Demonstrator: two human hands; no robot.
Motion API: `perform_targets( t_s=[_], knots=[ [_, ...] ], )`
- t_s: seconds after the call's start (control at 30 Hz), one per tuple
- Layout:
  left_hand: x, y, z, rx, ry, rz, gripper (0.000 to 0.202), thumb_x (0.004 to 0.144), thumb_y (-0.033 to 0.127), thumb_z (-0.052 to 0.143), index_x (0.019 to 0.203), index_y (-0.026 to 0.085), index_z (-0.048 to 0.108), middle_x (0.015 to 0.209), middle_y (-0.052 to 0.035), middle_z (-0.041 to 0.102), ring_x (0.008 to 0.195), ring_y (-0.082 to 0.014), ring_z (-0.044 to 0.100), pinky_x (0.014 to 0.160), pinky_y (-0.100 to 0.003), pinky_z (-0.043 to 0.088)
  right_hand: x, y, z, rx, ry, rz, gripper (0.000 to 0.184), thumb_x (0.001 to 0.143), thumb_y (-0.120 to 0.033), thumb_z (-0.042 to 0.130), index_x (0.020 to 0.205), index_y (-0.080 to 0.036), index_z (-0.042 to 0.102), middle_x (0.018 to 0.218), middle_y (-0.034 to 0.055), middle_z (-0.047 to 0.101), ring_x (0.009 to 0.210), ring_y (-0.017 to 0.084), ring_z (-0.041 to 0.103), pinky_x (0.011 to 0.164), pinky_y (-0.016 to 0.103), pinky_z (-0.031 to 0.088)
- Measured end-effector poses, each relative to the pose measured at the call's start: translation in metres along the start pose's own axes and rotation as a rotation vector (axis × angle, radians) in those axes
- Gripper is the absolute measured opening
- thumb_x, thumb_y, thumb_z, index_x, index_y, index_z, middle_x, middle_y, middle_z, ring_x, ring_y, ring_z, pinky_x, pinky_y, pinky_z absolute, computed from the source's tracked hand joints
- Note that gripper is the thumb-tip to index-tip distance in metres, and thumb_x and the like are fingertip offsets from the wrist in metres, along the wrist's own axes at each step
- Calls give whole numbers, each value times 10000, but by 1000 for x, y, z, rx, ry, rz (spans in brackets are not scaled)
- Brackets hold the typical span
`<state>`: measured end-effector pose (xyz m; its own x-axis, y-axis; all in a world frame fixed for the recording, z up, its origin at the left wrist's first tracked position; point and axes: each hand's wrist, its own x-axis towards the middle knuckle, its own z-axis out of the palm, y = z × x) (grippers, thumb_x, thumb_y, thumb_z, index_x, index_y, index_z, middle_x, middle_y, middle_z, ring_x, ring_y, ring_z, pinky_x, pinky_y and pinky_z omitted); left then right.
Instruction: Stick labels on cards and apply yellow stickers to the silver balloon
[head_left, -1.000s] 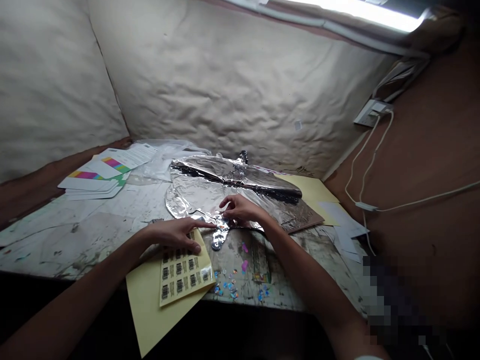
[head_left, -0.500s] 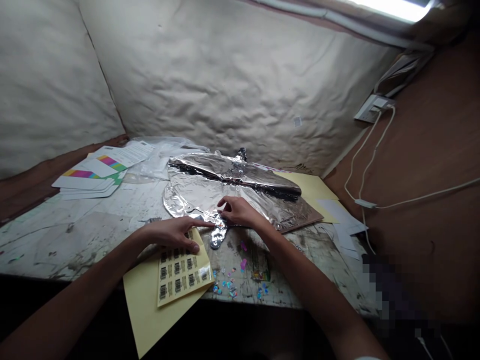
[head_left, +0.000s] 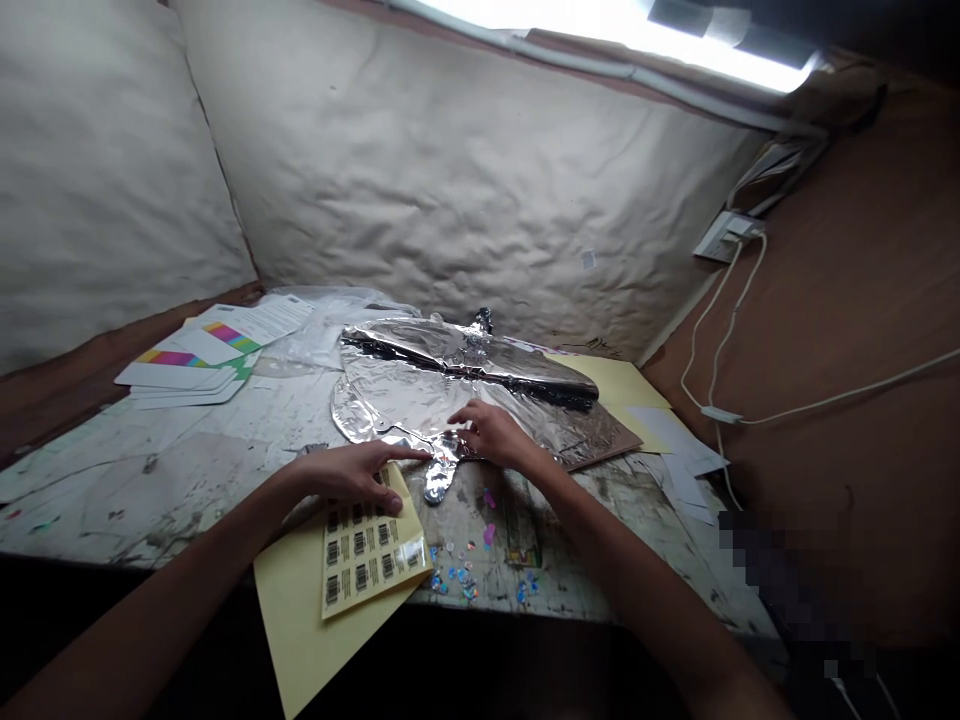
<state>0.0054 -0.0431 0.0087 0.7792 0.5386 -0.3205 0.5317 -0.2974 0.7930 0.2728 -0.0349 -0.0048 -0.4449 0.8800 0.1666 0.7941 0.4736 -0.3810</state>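
Observation:
A silver foil balloon (head_left: 405,390) lies flat and partly folded on the table, its narrow tail (head_left: 441,480) pointing at me. My left hand (head_left: 360,475) has its index finger stretched out to the tail's edge. The thumb of that hand lies over a sheet of barcode labels (head_left: 375,560), pinching it against fingers that are mostly hidden. Beneath is a larger plain yellow sheet (head_left: 300,640), sticking out past the table edge. My right hand (head_left: 491,435) rests at the base of the tail, fingers bent and apart, with the index finger raised off the foil.
Printed cards (head_left: 187,370) are stacked at the left beside clear plastic bags (head_left: 322,320). Shiny confetti (head_left: 457,580) is scattered near the table's front edge. Yellow and white papers (head_left: 630,390) lie at the right. White cables (head_left: 701,330) hang from a wall socket (head_left: 727,235).
The camera view has tilted slightly, so the scene sits a little lower. My right hand has shifted slightly over the tail's base. The left hand stays put on the labels.

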Motion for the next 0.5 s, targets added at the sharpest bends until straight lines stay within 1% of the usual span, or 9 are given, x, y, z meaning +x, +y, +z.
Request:
perform_targets(
  t_s=[0.07,0.13,0.2,0.23,0.33,0.4,0.5],
  knots=[
    [0,-1,0,4,2,3,874,700,500,729,1463,237,392,795,14,650,666,-145,559,586,-194,422,-16,-4,0,-81,-25,-118,333,877,-117,565,1147,-279,675,1125,60,631,950,191,601,765,271,450],
    [1,-2,0,-2,5,12,867,694,493,737,1456,250,403,938,-8,677,720,-152,579,620,-198,439,-33,-7,0,-133,-51,-214,414,884,-77,527,1188,-329,652,1196,52,612,1043,206,571,790,282,456],
    [1,-3,0,-11,6,12,858,694,489,740,1451,261,408,1019,-15,675,751,-154,585,636,-198,446,-46,-8,-1,-118,-53,-266,409,902,-90,519,1193,-347,647,1233,42,599,1091,199,554,837,290,459],
    [1,-3,0,-14,0,10,857,698,489,738,1453,260,405,1009,-13,677,747,-152,584,631,-196,445,-50,-7,-2,-98,-41,-273,379,910,-116,531,1195,-339,646,1233,43,601,1095,193,554,862,293,459],
    [0,0,-1,-2,-27,-2,861,714,492,725,1464,242,385,872,5,672,687,-139,563,578,-182,421,-53,-2,-1,-95,25,-269,299,916,-233,583,1207,-273,637,1198,69,618,1077,196,560,910,307,452],
    [-2,4,-1,6,-34,-12,859,716,492,721,1465,237,384,827,13,660,673,-137,555,560,-177,413,-48,1,1,-160,42,-270,268,930,-286,571,1184,-242,646,1143,82,642,1033,200,566,887,306,453],
    [-4,8,-1,11,-23,-20,861,711,505,720,1461,236,393,819,9,651,696,-148,565,567,-181,423,-41,3,8,-258,43,-268,242,971,-320,497,1088,-218,682,1042,93,672,950,194,572,806,288,449]
  ],
)
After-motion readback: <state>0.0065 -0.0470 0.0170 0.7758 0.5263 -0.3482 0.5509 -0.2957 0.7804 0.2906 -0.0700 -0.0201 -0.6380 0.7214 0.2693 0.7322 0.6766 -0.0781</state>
